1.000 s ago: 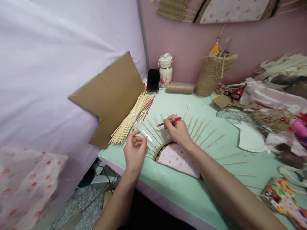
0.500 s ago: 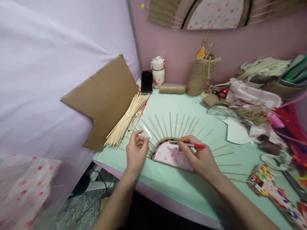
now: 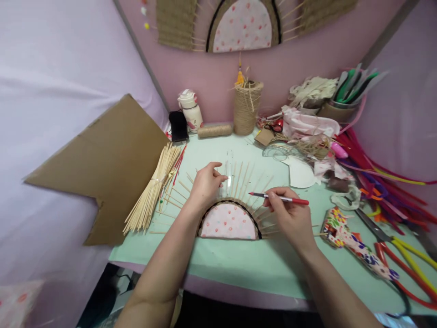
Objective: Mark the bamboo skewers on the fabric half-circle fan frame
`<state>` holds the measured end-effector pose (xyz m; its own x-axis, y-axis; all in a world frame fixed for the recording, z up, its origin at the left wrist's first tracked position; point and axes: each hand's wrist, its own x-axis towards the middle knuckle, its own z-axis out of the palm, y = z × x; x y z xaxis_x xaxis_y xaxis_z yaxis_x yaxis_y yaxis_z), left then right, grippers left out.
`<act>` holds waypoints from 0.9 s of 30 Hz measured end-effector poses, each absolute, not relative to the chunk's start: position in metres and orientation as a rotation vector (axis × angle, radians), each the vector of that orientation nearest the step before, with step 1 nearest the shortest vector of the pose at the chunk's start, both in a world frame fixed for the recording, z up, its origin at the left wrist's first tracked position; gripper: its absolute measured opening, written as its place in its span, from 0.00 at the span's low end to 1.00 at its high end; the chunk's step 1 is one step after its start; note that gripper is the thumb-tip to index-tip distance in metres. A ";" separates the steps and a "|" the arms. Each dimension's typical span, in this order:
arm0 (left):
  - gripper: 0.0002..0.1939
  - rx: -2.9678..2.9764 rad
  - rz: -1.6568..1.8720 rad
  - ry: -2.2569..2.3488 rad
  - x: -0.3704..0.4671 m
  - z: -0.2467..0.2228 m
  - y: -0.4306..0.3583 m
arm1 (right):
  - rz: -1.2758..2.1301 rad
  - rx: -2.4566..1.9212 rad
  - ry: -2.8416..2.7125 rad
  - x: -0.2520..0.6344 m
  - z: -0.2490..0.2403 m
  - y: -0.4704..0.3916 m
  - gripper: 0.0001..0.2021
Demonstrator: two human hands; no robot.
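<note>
My left hand (image 3: 205, 183) is above the sticks behind the half-round piece, thumb and fingers pinching the edge of a clear ruler (image 3: 230, 172). The ruler points away from me, over the thin wooden sticks (image 3: 244, 179) that fan out from the piece. My right hand (image 3: 290, 221) grips a red pen (image 3: 297, 201), its tip pointing left above the sticks on the right. Between my forearms lies the half-round piece (image 3: 229, 222), covered in pink dotted fabric with a black braid and jute border. My left hand and forearm hide some of the left sticks.
A bundle of wooden sticks (image 3: 150, 193) and bent cardboard (image 3: 102, 168) are at left. Behind stand a bottle (image 3: 191, 111), a twine roll (image 3: 215, 131) and a twine cone (image 3: 246, 109). At right lie a flowery glue gun (image 3: 358, 250), scissors (image 3: 385, 239) and craft scraps.
My left hand has carried the clear ruler rightward from the left sticks to the upper middle ones. My right hand has lifted the pen off the piece's border to the right. The view has swung right.
</note>
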<state>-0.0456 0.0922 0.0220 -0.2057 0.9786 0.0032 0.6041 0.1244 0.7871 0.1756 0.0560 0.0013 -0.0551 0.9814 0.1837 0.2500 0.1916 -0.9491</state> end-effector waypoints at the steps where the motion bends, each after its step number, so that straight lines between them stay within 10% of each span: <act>1: 0.19 1.523 0.900 1.876 -0.044 0.017 0.097 | 0.951 -1.240 -1.482 0.177 0.001 0.058 0.11; 27: 0.17 1.641 0.662 1.877 -0.037 -0.009 0.091 | 1.107 -1.277 -1.434 0.169 -0.010 0.067 0.10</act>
